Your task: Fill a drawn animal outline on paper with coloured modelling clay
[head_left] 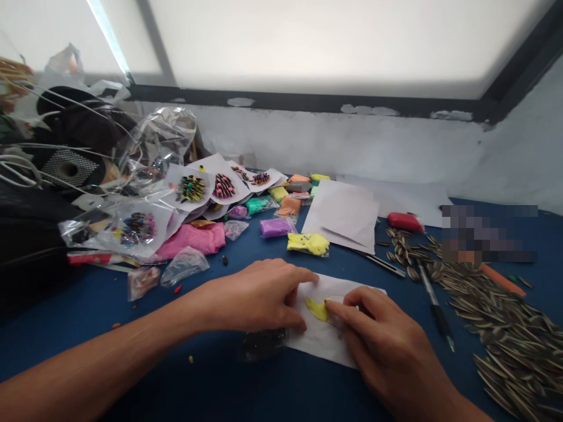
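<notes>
Yellow clay piece (315,308), crescent-shaped, lies on a small white sheet (328,349) at the front of the blue table (211,387), between the person's two hands. Left hand (269,294): palm down, thumb and index finger spread apart, their tips at the sheet's left side, one above and one below the level of the clay. Right hand (389,337): fingers bent, index fingertip at the clay's right end, beside a small dark spot. From where I stand, the thumb is hidden behind the fingers, so I cannot tell whether this hand pinches the clay or only presses it.

Directly behind the working sheet sits a packet of yellow clay (308,244), with a purple packet (277,227) just beyond it to the left. A stack of white paper (345,214) is positioned behind and slightly to the right. Right of the right hand, a black-gripped pen (434,305) lies at an angle beside a wide spread of striped seeds (505,322); a red packet (405,221) rests at their far edge. Left of the packets, sheets carrying decorated dark pieces (192,189) overlap near a pink packet (193,240).
</notes>
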Demonstrator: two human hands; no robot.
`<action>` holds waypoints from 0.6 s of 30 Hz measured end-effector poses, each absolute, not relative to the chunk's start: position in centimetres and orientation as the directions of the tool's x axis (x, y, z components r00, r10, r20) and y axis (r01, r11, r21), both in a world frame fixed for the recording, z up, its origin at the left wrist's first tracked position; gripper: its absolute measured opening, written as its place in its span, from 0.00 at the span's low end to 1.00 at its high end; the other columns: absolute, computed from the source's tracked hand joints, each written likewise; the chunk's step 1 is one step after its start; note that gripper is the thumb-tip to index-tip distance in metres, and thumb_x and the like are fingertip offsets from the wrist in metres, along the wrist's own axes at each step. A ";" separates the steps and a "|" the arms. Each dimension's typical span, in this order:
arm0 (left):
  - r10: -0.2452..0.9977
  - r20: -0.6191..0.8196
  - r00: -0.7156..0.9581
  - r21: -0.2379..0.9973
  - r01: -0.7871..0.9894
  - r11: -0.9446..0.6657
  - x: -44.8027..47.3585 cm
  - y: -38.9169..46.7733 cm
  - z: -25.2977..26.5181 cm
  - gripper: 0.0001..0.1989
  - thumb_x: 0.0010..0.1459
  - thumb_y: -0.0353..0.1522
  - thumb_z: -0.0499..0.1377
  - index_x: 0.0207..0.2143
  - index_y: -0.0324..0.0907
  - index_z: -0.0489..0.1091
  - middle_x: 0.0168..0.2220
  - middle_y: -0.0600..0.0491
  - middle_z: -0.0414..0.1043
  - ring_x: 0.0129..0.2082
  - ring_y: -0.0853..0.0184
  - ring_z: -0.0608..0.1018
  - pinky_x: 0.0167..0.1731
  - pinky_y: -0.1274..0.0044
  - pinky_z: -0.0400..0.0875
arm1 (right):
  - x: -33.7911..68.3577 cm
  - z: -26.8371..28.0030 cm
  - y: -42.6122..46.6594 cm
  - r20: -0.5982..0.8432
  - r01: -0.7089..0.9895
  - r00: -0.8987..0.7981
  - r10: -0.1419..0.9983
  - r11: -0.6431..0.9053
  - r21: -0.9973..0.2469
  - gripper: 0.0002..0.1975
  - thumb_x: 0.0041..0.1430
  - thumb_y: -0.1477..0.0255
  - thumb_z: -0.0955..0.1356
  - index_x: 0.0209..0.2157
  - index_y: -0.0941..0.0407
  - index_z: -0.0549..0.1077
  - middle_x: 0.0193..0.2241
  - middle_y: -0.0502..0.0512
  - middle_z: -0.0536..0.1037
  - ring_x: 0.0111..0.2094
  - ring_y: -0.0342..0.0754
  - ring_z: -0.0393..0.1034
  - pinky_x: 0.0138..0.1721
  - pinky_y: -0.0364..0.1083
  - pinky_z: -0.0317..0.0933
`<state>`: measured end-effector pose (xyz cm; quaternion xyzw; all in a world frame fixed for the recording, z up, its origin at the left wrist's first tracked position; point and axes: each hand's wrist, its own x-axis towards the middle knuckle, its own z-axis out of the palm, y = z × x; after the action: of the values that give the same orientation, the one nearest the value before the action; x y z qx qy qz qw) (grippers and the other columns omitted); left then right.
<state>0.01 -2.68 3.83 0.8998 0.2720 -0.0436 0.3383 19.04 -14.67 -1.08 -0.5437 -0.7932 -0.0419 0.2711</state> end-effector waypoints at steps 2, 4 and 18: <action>0.459 -0.256 0.850 0.585 0.515 -0.627 0.0 -2.7 3.8 0.28 0.51 0.37 0.65 0.56 0.47 0.68 0.31 0.58 0.76 0.31 0.67 0.75 0.28 0.78 0.59 | 19.0 -1.2 -14.7 0.479 0.888 -0.264 0.837 0.405 -0.218 0.14 0.60 0.80 0.63 0.43 0.57 0.77 0.33 0.58 0.74 0.32 0.47 0.71 0.31 0.46 0.68; 0.458 -0.248 0.854 0.585 0.509 -0.632 -0.1 -2.7 3.7 0.28 0.51 0.37 0.65 0.56 0.47 0.68 0.31 0.58 0.76 0.31 0.67 0.75 0.28 0.78 0.59 | 19.0 -1.2 -14.9 0.479 0.887 -0.270 0.836 0.409 -0.215 0.14 0.60 0.81 0.63 0.44 0.57 0.77 0.33 0.58 0.74 0.32 0.47 0.71 0.31 0.45 0.68; 0.445 -0.254 0.859 0.591 0.502 -0.632 -0.1 -2.6 3.8 0.26 0.51 0.37 0.64 0.54 0.48 0.69 0.31 0.58 0.75 0.30 0.67 0.74 0.28 0.78 0.59 | 19.0 -0.7 -14.8 0.494 0.879 -0.239 0.836 0.403 -0.256 0.15 0.60 0.81 0.62 0.44 0.58 0.76 0.34 0.57 0.75 0.33 0.46 0.71 0.32 0.44 0.69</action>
<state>-0.09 -2.65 3.75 0.9023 0.2622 -0.0422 0.3395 19.00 -14.83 -0.72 -0.5453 -0.7862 -0.0371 0.2883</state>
